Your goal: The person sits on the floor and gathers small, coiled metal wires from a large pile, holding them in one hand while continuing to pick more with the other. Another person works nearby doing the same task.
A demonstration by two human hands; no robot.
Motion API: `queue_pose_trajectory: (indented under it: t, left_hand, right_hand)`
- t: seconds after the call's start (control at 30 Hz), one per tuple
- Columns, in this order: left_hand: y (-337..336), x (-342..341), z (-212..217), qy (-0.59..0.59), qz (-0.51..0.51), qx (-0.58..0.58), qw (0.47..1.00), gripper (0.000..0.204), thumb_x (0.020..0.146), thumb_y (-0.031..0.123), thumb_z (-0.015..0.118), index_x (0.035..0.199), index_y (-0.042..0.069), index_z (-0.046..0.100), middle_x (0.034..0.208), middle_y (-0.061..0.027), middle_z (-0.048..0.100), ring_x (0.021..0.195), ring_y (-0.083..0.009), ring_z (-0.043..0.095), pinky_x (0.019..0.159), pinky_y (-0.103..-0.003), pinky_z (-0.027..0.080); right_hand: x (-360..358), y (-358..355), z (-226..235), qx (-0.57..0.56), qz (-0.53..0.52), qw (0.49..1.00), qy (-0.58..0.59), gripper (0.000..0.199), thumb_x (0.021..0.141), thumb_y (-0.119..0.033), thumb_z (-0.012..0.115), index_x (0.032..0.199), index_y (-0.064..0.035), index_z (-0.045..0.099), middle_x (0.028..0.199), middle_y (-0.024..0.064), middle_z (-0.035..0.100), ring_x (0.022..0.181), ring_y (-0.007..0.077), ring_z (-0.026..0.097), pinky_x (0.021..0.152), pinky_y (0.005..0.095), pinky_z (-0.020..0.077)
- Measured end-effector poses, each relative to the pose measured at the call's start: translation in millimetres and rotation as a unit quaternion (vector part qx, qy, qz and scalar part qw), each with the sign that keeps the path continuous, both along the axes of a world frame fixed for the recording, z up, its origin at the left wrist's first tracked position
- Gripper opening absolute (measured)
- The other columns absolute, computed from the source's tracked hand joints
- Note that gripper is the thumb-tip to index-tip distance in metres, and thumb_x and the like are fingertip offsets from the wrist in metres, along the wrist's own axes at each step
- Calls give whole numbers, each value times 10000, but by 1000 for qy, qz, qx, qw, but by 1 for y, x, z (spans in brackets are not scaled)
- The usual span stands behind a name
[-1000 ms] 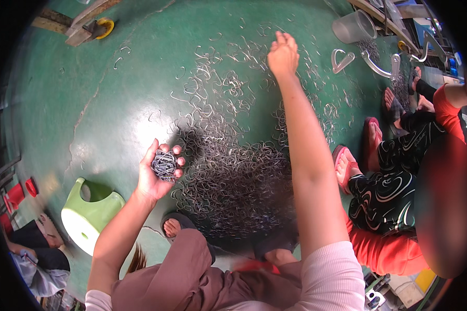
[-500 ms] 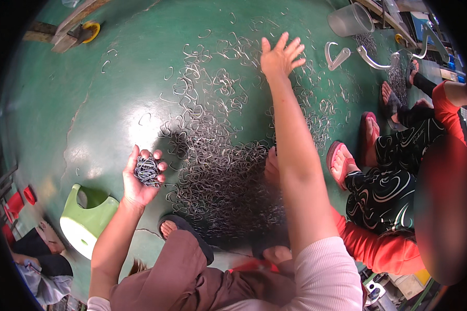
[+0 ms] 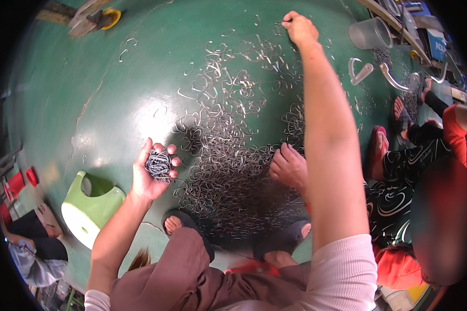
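Bent metal wire hooks (image 3: 228,173) lie in a dense heap on the green floor, thinning into scattered pieces farther away. Left of the heap, my left hand (image 3: 151,179) is palm up, its fingers curled around a bunch of wire hooks (image 3: 159,166). My right arm stretches far forward over the heap's right side. At its end my right hand (image 3: 301,31) pinches its fingertips together low over the far scattered hooks; whatever thin piece is between them is too small to make out. A co-worker's hand (image 3: 290,167) rests at the heap's right edge, partly behind my right forearm.
A green and white plastic stool (image 3: 93,207) stands at my left. On the right are a clear plastic bucket (image 3: 371,34), pale curved parts (image 3: 360,71) and seated people's legs and sandals (image 3: 378,153). A wooden stand with a yellow wheel (image 3: 110,19) is at the far left.
My right hand has gone from spread fingers to a pinch and moved farther forward and slightly right. The co-worker's hand shows more. My left hand still holds its bunch.
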State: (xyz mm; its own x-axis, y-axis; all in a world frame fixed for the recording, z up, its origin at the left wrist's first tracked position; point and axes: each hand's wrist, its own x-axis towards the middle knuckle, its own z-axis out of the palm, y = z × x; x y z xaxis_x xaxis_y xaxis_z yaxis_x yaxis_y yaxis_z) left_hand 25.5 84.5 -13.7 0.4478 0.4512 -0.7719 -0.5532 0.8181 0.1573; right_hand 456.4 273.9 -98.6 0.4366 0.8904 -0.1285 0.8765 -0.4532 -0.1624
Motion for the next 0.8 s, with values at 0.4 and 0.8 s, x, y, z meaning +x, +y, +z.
queue_pose_trajectory:
  t: [0.4,0.8]
  left_hand:
    - [0,0,-19,-40,-9,9,999,341,929,433,430,782,138,518,927,-70,539,783,-243,536,546,-320,453]
    - [0,18,-23,-105,-46,31,993,335,923,428,443,821,128,551,928,-74,567,803,-230,565,541,-327,478]
  right_hand:
    - [-168,-115,85,146,147,879,429,113,807,-161,661,869,-66,652,771,39,656,715,103,595,656,263,481]
    - [-219,-186,85,239,158,914,288,236,824,-238,616,995,-75,610,1011,108,593,942,299,578,801,369,475]
